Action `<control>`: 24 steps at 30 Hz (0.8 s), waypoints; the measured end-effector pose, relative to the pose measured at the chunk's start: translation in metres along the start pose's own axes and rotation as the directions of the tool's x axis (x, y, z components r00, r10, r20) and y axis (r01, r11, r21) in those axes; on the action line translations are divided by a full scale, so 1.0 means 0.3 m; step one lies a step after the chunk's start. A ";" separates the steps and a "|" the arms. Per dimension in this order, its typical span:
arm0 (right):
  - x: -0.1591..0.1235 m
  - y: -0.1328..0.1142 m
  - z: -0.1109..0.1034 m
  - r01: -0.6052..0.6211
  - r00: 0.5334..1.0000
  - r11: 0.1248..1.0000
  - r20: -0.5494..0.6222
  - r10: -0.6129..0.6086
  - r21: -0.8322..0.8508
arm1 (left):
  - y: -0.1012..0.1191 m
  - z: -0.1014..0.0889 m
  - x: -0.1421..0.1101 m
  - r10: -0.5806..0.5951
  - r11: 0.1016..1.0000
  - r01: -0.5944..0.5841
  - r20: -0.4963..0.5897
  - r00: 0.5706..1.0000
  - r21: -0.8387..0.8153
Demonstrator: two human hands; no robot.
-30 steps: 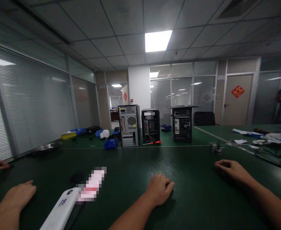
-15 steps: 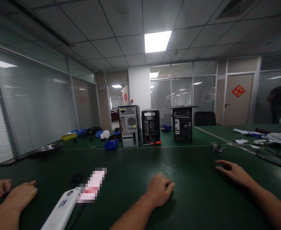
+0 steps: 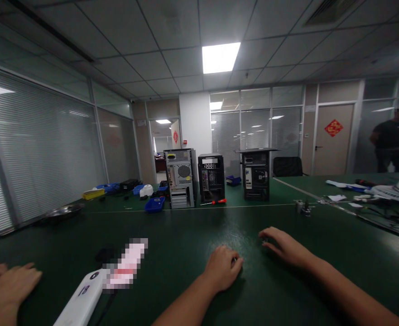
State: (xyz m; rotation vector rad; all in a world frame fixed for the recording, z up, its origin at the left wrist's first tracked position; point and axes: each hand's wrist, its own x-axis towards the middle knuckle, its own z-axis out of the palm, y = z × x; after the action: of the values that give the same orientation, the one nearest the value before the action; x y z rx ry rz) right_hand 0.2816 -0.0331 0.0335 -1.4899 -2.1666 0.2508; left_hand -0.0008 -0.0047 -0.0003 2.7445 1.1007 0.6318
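My left hand [image 3: 223, 269] rests on the dark green table [image 3: 185, 226] as a loose fist, and nothing shows in it. My right hand [image 3: 284, 246] lies just to its right, palm down, with the fingers stretched towards the left and nothing held. A small gap separates the two hands. A white handheld device [image 3: 80, 301] marked with a number lies to the left of my left forearm, a dark cable trailing from it.
Another person's hands [image 3: 9, 285] rest at the table's lower left. Three computer cases [image 3: 180, 178] [image 3: 212, 177] [image 3: 256, 174] stand at the far end, with a red screwdriver [image 3: 218, 201] and a blue bin [image 3: 154, 204] nearby. A person [image 3: 391, 140] stands at the back right.
My right hand has slid left across the table, close to my left hand. The view has turned slightly right, bringing the standing person into view. The other person's hands have shifted at the lower left.
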 end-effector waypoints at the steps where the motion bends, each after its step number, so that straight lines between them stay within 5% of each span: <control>1: 0.008 -0.050 0.020 0.050 0.998 0.999 0.037 -0.050 -0.005 | 0.003 -0.003 -0.001 -0.009 1.000 0.009 -0.002 1.000 -0.009; 5: 0.018 -0.207 0.089 0.214 0.969 0.977 0.128 -0.213 0.003 | 0.012 -0.014 -0.005 -0.042 0.998 0.042 0.007 0.999 -0.041; 8: 0.015 -0.251 0.123 0.255 0.956 0.967 0.150 -0.252 0.002 | 0.015 -0.019 -0.007 -0.039 0.998 0.040 0.022 0.999 -0.038; 19: 0.012 -0.209 0.134 0.259 0.962 0.966 0.084 -0.259 0.008 | 0.018 -0.014 -0.002 -0.038 0.999 0.039 0.007 0.999 -0.025; 24: 0.011 -0.148 0.108 0.168 0.986 0.986 -0.002 -0.168 0.019 | 0.019 -0.014 -0.001 -0.068 0.998 0.068 -0.010 0.998 -0.006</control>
State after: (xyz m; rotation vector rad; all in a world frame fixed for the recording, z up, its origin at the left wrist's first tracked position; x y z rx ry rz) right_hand 0.2282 -0.0431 0.0251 -1.2868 -2.2680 0.2121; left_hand 0.0007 -0.0092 0.0050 2.6892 1.1868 0.6391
